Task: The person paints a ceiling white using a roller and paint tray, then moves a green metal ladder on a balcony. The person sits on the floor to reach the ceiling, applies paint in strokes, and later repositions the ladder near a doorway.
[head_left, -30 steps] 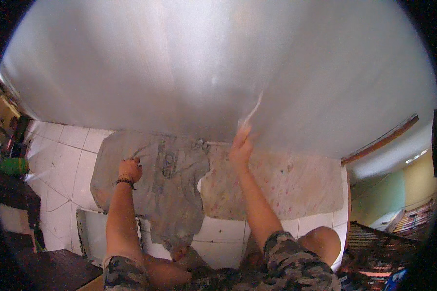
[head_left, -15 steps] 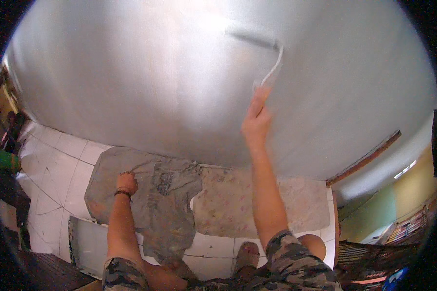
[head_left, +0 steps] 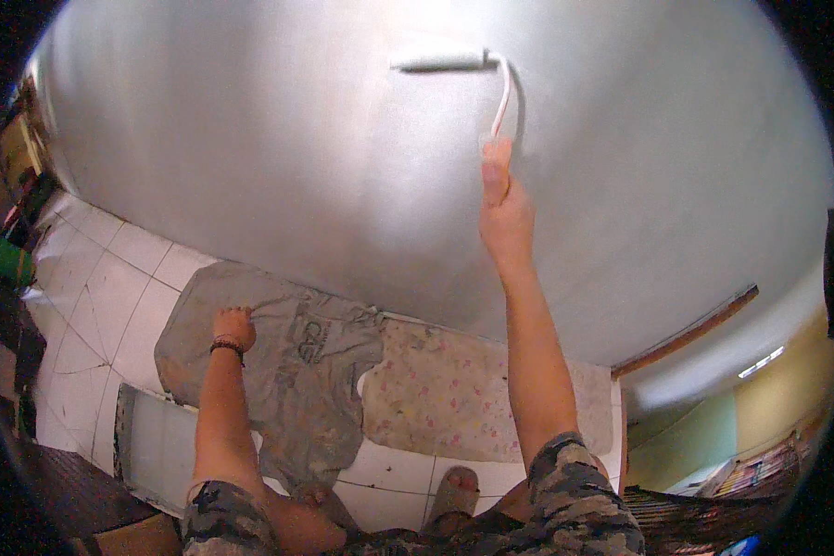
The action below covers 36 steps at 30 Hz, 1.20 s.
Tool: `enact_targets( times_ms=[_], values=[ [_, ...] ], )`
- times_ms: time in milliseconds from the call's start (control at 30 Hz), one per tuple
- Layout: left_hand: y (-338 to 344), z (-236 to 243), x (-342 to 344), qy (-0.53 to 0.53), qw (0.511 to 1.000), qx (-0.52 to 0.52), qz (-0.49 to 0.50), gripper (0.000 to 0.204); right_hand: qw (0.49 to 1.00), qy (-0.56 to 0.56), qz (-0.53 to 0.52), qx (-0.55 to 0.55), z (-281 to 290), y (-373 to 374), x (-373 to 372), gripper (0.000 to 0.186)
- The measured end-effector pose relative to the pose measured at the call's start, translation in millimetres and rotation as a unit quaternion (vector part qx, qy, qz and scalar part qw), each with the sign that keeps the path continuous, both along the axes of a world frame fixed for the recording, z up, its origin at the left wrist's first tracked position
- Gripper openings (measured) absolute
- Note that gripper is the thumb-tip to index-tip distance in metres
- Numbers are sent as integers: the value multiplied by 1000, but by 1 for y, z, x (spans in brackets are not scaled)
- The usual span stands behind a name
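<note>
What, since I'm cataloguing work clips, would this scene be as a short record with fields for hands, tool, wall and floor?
Right hand: grips the paint roller by its handle
Roller: lies crosswise, on or very near the wall; contact unclear
Left hand: fingers curled, over the grey cloth; grip unclear
Wall: greyish, shiny
Floor: pale tiles; cloth beside a patterned mat
Lower left: pale tray-like thing

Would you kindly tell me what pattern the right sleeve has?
The right sleeve is camouflage, in brown, grey and black; the head view shows it best.
</note>
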<state>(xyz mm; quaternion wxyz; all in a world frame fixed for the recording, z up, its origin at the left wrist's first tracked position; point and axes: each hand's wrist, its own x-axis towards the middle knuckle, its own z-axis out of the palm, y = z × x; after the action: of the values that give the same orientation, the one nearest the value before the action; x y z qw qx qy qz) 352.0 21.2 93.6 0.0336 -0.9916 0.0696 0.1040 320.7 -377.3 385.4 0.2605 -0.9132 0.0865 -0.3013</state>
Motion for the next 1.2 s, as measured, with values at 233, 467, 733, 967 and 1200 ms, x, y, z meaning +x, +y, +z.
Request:
enact_targets(
  times_ms=[233, 467, 733, 967, 1200],
  values=[
    [-12, -4, 4, 29, 999, 18, -10, 38, 985, -26, 2, 173, -169, 28, -31, 54],
    [8, -20, 10, 32, 998, 46, -35, 36, 974, -163, 33, 156, -120, 42, 3, 60],
    [-6, -9, 0, 42, 998, -39, -3, 33, 978, -160, 12, 135, -50, 24, 29, 53],
    [9, -12, 1, 49, 998, 42, -19, 32, 938, 104, -52, 326, -244, 61, -56, 58],
    [33, -21, -4, 49, 997, 57, 1, 32, 938, -231, -30, 259, -31, 10, 41, 56]
  ],
)
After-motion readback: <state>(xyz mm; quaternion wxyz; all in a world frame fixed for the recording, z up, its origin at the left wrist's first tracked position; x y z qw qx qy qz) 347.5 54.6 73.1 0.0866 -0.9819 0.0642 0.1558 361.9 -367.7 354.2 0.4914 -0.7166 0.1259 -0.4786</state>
